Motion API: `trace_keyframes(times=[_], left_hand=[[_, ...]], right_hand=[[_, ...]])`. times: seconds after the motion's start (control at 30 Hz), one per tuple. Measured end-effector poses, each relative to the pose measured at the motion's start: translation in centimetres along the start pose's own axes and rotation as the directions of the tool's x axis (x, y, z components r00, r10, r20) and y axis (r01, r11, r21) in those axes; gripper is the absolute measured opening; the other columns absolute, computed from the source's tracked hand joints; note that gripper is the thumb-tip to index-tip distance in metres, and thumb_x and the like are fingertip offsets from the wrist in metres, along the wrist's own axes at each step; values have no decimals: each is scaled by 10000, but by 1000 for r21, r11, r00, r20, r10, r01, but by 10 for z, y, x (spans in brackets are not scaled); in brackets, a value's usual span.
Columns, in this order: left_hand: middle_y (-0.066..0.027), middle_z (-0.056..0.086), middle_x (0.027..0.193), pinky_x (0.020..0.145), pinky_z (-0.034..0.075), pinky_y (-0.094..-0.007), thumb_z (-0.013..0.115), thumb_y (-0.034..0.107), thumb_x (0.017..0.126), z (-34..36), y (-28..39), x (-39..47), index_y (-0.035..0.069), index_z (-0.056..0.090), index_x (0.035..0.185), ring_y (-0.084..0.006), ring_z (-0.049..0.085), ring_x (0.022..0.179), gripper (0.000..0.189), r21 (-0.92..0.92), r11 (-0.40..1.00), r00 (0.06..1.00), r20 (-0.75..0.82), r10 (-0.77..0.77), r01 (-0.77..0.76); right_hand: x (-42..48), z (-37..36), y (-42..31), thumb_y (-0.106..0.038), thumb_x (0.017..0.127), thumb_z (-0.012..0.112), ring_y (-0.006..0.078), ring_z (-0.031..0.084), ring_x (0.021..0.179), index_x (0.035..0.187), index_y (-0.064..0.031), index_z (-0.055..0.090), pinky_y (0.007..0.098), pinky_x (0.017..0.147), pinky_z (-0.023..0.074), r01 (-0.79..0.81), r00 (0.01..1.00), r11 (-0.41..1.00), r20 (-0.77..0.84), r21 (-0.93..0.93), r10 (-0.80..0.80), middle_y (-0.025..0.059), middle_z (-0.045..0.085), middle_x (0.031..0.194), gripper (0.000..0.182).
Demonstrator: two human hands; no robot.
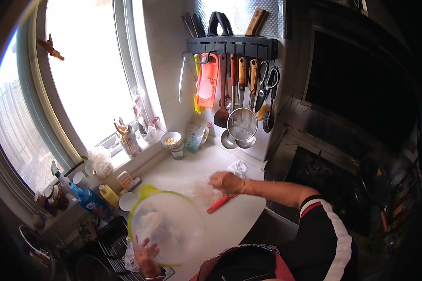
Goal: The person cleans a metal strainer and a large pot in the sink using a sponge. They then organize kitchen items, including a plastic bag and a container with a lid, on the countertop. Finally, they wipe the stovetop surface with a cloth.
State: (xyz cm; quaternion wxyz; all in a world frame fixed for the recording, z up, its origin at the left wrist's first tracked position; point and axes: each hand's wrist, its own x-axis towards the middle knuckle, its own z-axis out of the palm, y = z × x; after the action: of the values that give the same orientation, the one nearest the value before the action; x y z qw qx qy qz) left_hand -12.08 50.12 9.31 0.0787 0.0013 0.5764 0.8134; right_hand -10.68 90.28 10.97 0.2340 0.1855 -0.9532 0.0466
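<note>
My left hand [147, 255] is at the near left rim of a translucent plastic basin [186, 224] with a lime-green edge. Its fingers are spread, and crumpled clear plastic [130, 258] lies beside it. Pale and darker contents in the basin are too hazy to name. Blurred by motion, my right hand [228, 182] hovers with curled fingers over the white countertop [232, 224]. Thin clear plastic [198, 188] lies by its fingertips; whether they grip it is unclear. Just below sits a red-handled tool [218, 204], its working end partly hidden.
A white cloth [238, 168] lies beyond my right hand. Farther back stand a bowl of pale pieces [171, 139] on a tub and a pouch [195, 138]. Utensils hang from a black rack [232, 47]. Bottles [91, 202] line the left; a stove [320, 182] is right.
</note>
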Motion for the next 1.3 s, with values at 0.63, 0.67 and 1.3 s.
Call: trace_keyframes(times=[0.63,0.67,1.3], left_hand=[[-40,499,1058,613,388,-165,516,30,834,22,-20,1,37,382,1274,-62,458,731,461,219,974,997,68,48,-62],[-42,498,1069,628,398,-172,511,33,838,23,-20,1,32,380,1275,-66,465,740,457,223,973,997,67,49,-63],[-121,390,1276,907,348,-238,413,-42,746,66,-44,5,13,276,1336,-170,412,1121,609,338,921,966,229,118,-193]], right_hand=[[135,-168,45,-77,642,572,232,575,715,724,-61,562,335,594,494,215,937,899,-179,-382,-300,91,554,731,84],[133,-156,31,-80,641,567,234,571,701,713,-61,556,339,577,490,269,911,915,-230,-300,-343,90,546,724,75],[78,-11,-135,-150,696,612,295,586,778,878,-39,558,352,593,502,348,937,774,-233,529,-262,167,525,945,221]])
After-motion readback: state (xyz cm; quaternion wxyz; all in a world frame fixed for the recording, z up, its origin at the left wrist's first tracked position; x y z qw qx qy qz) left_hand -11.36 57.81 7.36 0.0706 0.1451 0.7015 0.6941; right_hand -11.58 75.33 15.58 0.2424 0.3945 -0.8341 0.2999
